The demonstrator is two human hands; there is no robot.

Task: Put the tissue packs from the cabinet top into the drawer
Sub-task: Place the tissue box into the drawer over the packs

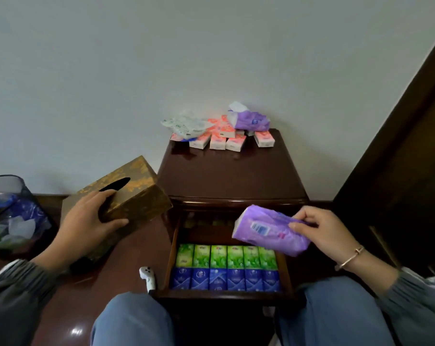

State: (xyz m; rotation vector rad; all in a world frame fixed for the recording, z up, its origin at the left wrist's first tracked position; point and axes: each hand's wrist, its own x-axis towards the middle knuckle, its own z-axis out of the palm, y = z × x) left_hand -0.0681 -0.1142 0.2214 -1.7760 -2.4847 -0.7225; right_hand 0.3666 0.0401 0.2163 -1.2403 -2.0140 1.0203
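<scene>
- Drawer (226,294) of the dark wooden cabinet (236,203) stands pulled out; a row of green packs (226,255) lies behind a row of blue packs (224,279) at its front
- Right hand (328,236) pinches one end of a purple tissue pack (266,231) between thumb and curled fingers; the pack hangs tilted above the drawer's rear right part
- Left hand (86,226) grips a corner of a tilted gold-brown tissue box (126,193), fingers over the top near the slot, left of the cabinet
- Cabinet top (231,171) carries pink-and-white packs (224,138) along its back edge, with an opened purple pack (251,119) and a crumpled clear wrapper (186,124) on them
- Bin (14,216) holding wrappers stands at far left
</scene>
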